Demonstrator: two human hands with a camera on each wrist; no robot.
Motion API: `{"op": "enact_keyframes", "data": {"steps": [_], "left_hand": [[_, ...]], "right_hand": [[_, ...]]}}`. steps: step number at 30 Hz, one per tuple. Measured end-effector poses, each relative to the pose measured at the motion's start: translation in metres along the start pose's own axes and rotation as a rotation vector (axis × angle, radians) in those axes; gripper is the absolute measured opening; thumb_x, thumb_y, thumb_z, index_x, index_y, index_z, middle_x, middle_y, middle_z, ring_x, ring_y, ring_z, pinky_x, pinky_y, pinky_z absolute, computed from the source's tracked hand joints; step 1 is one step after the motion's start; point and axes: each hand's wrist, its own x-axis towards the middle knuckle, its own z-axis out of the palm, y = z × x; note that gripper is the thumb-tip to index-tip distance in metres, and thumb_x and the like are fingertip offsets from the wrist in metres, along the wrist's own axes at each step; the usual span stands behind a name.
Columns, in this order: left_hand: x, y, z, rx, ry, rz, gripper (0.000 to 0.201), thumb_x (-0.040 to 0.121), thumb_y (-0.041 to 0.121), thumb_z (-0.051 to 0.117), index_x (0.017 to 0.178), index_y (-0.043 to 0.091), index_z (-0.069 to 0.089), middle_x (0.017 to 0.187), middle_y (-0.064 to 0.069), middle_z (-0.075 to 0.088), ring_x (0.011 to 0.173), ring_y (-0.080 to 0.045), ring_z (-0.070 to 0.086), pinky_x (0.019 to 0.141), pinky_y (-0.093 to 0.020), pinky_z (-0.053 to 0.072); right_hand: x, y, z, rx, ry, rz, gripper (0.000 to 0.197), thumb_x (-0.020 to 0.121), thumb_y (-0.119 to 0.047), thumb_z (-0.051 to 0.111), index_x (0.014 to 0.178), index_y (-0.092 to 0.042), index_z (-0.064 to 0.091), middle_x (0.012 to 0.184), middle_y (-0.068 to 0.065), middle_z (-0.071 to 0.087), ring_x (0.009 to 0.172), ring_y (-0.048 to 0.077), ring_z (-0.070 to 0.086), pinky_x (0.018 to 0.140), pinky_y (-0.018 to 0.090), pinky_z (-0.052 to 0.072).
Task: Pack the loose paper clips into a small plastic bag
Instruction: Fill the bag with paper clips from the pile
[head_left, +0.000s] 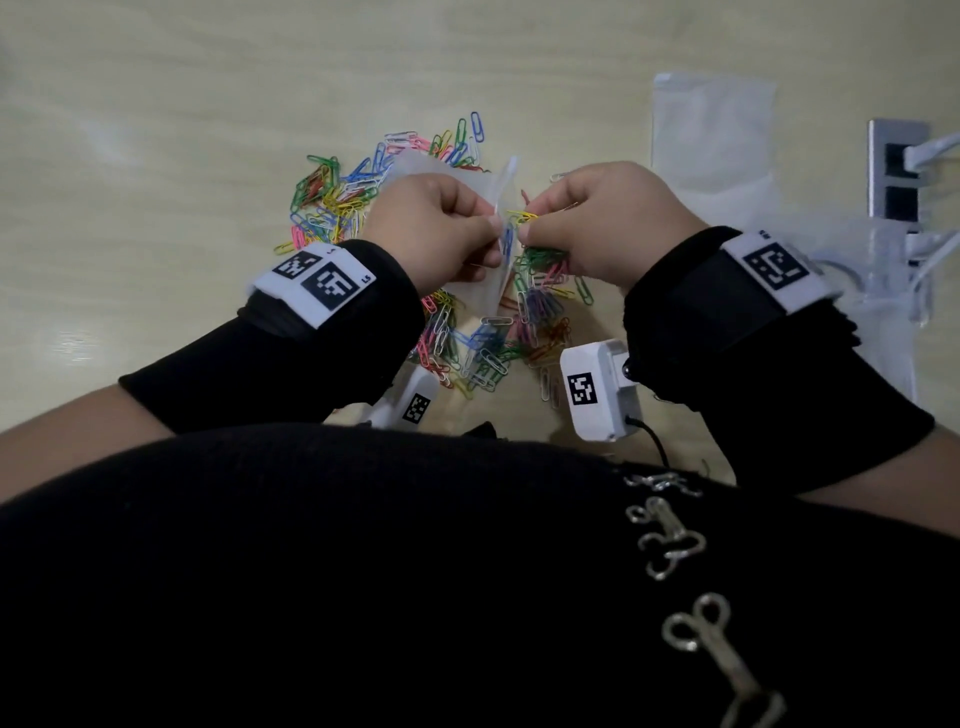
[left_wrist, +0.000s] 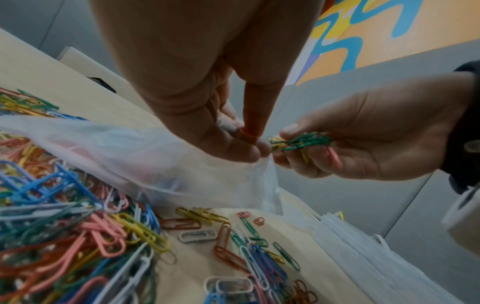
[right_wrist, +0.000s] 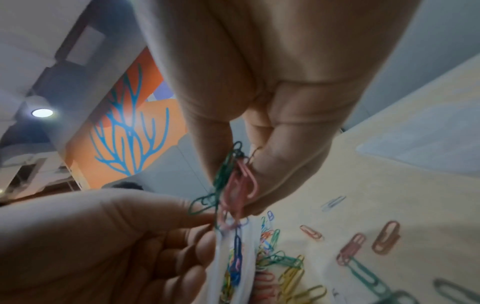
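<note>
Many coloured paper clips (head_left: 332, 200) lie spread over the pale wooden table (head_left: 156, 130), under and around both hands. My left hand (head_left: 488, 228) pinches the mouth of a small clear plastic bag (head_left: 470, 293), which hangs down to the pile. In the left wrist view the bag (left_wrist: 155, 156) drapes over the clips (left_wrist: 78, 236). My right hand (head_left: 525, 224) pinches a bunch of green, yellow and pink clips (left_wrist: 298, 142) right at the bag's mouth. In the right wrist view that bunch (right_wrist: 233, 185) hangs over the bag's opening (right_wrist: 246, 257), and a few clips show inside.
A stack of spare clear bags (head_left: 711, 135) lies at the back right, with more plastic (head_left: 878, 291) nearer. At the right edge a metal socket panel (head_left: 896, 176) holds white cables. My black-clad body fills the near side.
</note>
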Motion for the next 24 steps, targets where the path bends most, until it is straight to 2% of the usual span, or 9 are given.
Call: {"op": "enact_keyframes", "data": {"steps": [4,8,10,13,16,17,20,22,24], "left_hand": [[-0.004,-0.002,0.002,-0.007,0.004,0.01,0.016,0.087,0.003,0.063,0.073,0.009,0.059,0.057,-0.004,0.062,0.05,-0.01,0.064,0.057,-0.029,0.059],[-0.004,-0.005,-0.003,-0.005,-0.009,0.004,0.017,0.087,0.002,0.063,0.072,0.009,0.059,0.053,-0.001,0.061,0.049,-0.011,0.064,0.059,-0.032,0.059],[-0.002,-0.004,-0.011,0.005,-0.013,-0.002,0.017,0.087,0.001,0.061,0.072,0.009,0.059,0.051,-0.001,0.061,0.049,-0.011,0.064,0.056,-0.031,0.059],[0.001,-0.001,-0.022,0.024,-0.031,-0.008,0.02,0.086,0.001,0.06,0.068,0.011,0.06,0.049,0.001,0.063,0.05,-0.013,0.064,0.056,-0.03,0.058],[0.001,0.002,-0.032,0.028,-0.053,-0.003,0.023,0.087,0.0,0.06,0.067,0.011,0.059,0.05,-0.002,0.062,0.05,-0.013,0.063,0.06,-0.034,0.059],[0.001,0.002,-0.035,0.026,-0.062,0.0,0.022,0.087,0.0,0.059,0.068,0.01,0.058,0.054,-0.005,0.061,0.05,-0.013,0.062,0.059,-0.034,0.059],[0.002,0.002,-0.044,0.011,-0.062,0.008,0.018,0.087,0.0,0.058,0.071,0.008,0.057,0.058,-0.009,0.058,0.047,-0.014,0.06,0.053,-0.029,0.055],[0.004,0.002,-0.049,0.028,-0.044,0.001,0.016,0.086,0.003,0.056,0.072,0.009,0.057,0.055,-0.004,0.057,0.047,-0.014,0.057,0.051,-0.028,0.053],[0.005,0.003,-0.053,0.008,-0.045,-0.013,0.013,0.085,0.005,0.051,0.073,0.01,0.054,0.058,-0.002,0.053,0.048,-0.016,0.052,0.054,-0.03,0.048]], "right_hand": [[-0.001,-0.002,0.006,0.175,-0.081,0.075,0.008,0.074,-0.014,0.075,0.068,-0.016,0.069,0.092,0.02,0.072,0.091,0.037,0.07,0.084,0.051,0.057],[0.001,-0.005,0.012,0.187,-0.114,0.07,0.011,0.079,-0.012,0.064,0.074,-0.022,0.065,0.099,0.013,0.069,0.103,0.034,0.067,0.089,0.048,0.055],[0.0,-0.01,0.014,0.176,-0.114,0.072,0.013,0.082,-0.01,0.059,0.088,-0.018,0.067,0.105,0.013,0.068,0.107,0.033,0.065,0.091,0.047,0.054],[-0.002,-0.019,0.021,0.129,-0.12,0.074,0.031,0.085,-0.006,0.053,0.115,-0.006,0.062,0.119,0.019,0.064,0.109,0.034,0.063,0.092,0.048,0.054],[-0.003,-0.028,0.028,0.06,-0.1,0.041,0.038,0.089,-0.006,0.049,0.126,-0.009,0.055,0.116,0.019,0.064,0.103,0.032,0.066,0.089,0.046,0.055],[-0.003,-0.03,0.031,0.055,-0.059,0.037,0.038,0.088,-0.006,0.047,0.125,-0.013,0.055,0.111,0.016,0.066,0.097,0.029,0.068,0.086,0.046,0.057],[-0.006,-0.036,0.032,0.038,0.077,-0.014,0.029,0.084,-0.006,0.046,0.103,-0.023,0.06,0.094,0.004,0.07,0.085,0.02,0.07,0.077,0.043,0.059],[-0.008,-0.038,0.03,-0.018,0.122,-0.064,0.022,0.083,-0.01,0.05,0.09,-0.026,0.064,0.091,0.001,0.069,0.088,0.02,0.068,0.081,0.045,0.057],[-0.008,-0.038,0.029,-0.052,0.129,-0.073,0.017,0.084,-0.015,0.053,0.086,-0.026,0.065,0.089,-0.002,0.066,0.092,0.02,0.065,0.085,0.044,0.055]]}}
